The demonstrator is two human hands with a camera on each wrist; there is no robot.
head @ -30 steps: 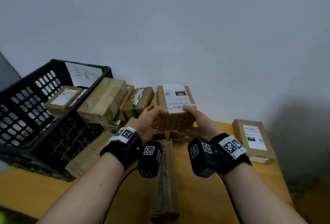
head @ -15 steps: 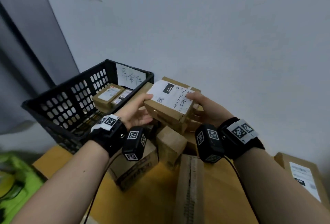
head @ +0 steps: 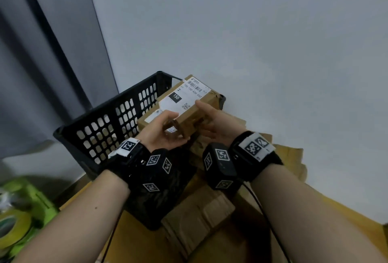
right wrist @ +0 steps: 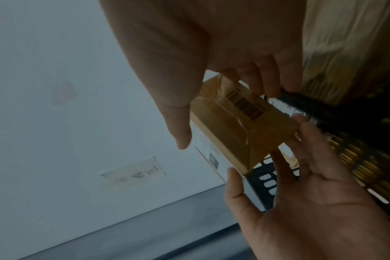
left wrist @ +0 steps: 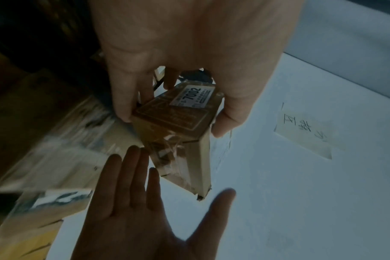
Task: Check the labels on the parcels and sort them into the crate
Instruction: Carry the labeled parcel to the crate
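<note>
Head view: holds a box [head: 182, 100] above the crate [head: 113, 120], left hand [head: 163, 132] curled under its near end, right hand [head: 216, 124] gripping its side; underside hidden. Left wrist: dim, clamps across the box end. Right wrist: pinches the box; surroundings blurred.

Bare forearms, 2 black wrist rigs.
At 6 o'clock from the left hand [head: 165, 130] and the right hand [head: 212, 122] in the head view, each wrist wears a wide black strap [head: 134, 158] bearing a white patch [head: 255, 147] of black square codes. A boxy black camera module [head: 220, 164] shows several smaller codes, and a thin black cable [head: 263, 212], probably plugged into it, trails along each forearm.
</note>
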